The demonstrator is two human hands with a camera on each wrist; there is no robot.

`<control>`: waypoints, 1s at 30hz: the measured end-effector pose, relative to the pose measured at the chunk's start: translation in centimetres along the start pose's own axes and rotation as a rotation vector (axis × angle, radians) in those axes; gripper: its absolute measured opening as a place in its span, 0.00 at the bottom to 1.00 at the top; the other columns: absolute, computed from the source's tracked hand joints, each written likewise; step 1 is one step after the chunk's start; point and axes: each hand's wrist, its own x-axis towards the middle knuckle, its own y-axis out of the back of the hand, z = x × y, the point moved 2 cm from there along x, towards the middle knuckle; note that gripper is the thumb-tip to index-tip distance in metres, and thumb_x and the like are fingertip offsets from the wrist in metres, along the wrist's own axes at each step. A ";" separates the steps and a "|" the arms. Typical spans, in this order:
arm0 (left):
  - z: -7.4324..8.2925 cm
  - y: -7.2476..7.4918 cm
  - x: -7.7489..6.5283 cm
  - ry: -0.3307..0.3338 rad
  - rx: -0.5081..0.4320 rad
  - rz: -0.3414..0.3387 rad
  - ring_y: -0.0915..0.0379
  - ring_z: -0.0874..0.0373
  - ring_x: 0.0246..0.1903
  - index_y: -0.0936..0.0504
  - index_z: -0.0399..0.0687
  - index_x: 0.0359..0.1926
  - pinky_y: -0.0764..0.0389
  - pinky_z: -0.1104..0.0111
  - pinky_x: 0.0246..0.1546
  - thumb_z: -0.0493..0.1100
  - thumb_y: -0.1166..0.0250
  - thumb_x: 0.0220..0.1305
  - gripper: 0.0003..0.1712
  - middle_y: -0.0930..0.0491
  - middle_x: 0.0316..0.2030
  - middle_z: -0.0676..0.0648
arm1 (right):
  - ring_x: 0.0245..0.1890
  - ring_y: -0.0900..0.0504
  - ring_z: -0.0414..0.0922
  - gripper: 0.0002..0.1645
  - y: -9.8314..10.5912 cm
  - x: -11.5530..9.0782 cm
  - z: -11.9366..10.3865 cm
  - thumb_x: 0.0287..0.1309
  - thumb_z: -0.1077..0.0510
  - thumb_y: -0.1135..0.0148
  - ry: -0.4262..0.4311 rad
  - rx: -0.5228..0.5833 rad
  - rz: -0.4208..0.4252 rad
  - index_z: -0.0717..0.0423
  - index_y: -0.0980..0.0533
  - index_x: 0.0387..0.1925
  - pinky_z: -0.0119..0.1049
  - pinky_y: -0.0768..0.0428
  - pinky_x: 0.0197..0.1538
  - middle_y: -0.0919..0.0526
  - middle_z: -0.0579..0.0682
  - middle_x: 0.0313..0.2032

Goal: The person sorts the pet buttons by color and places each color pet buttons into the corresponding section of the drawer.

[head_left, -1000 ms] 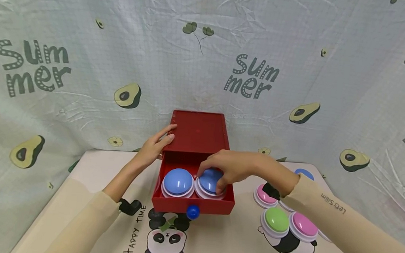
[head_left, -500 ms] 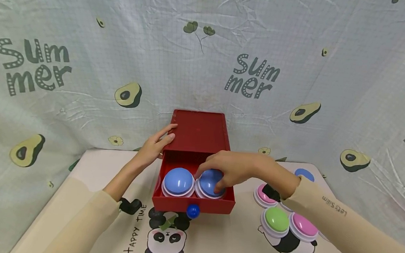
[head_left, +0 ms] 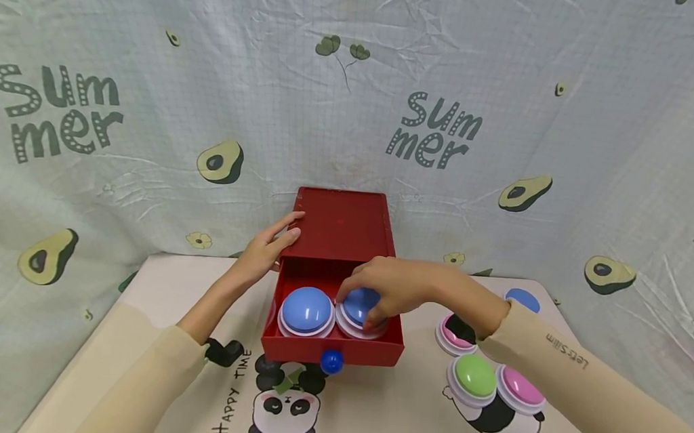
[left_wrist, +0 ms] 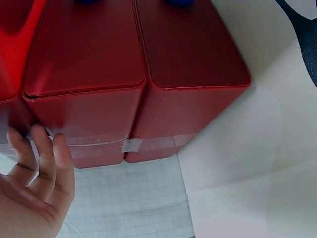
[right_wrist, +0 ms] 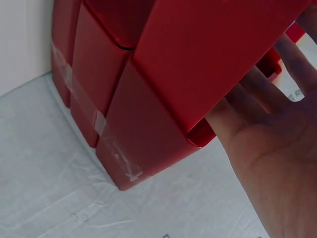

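Note:
A red drawer cabinet [head_left: 340, 224] stands against the cloth backdrop, its top drawer [head_left: 366, 356] pulled out. Two blue domed push buttons with white rims lie side by side in that drawer. My right hand [head_left: 399, 285] holds the right blue push button [head_left: 357, 304], thumb at its front and fingers behind; in the right wrist view the drawer wall hides that button. The left blue push button [head_left: 306, 308] lies untouched. My left hand [head_left: 258, 254] rests against the cabinet's left upper edge, and its fingers [left_wrist: 47, 158] touch the side in the left wrist view.
On the table at right lie a green push button [head_left: 474, 375], a pink one [head_left: 522, 384] and another pink one [head_left: 457, 334], partly under my right forearm. A blue button [head_left: 523, 299] sits behind them. A blue knob [head_left: 331, 361] juts from the drawer front.
My right thumb has shifted slightly left across the front of the right blue push button. The left hand and the drawer stay in place.

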 end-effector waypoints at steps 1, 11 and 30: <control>0.0 0.0 0.0 -0.001 -0.002 0.001 0.14 0.53 0.43 0.39 0.64 0.80 0.11 0.60 0.37 0.55 0.48 0.79 0.32 0.20 0.59 0.28 | 0.62 0.23 0.46 0.32 0.0 0.0 0.1 0.57 0.52 0.25 -0.002 0.002 -0.001 0.40 0.21 0.64 0.41 0.15 0.56 0.18 0.47 0.61; 0.1 -0.1 0.0 0.003 -0.020 -0.003 0.14 0.53 0.42 0.38 0.66 0.79 0.11 0.60 0.36 0.55 0.48 0.79 0.31 0.19 0.58 0.30 | 0.64 0.24 0.47 0.33 0.6 0.5 -0.2 0.56 0.51 0.25 -0.026 -0.039 -0.028 0.42 0.21 0.65 0.43 0.16 0.58 0.18 0.47 0.63; 0.0 -0.1 0.0 -0.009 -0.023 -0.013 0.14 0.52 0.43 0.39 0.65 0.80 0.11 0.62 0.36 0.55 0.48 0.79 0.32 0.20 0.59 0.29 | 0.60 0.20 0.46 0.32 0.2 0.9 -0.5 0.55 0.51 0.23 -0.078 -0.058 -0.011 0.41 0.21 0.63 0.43 0.14 0.56 0.17 0.47 0.61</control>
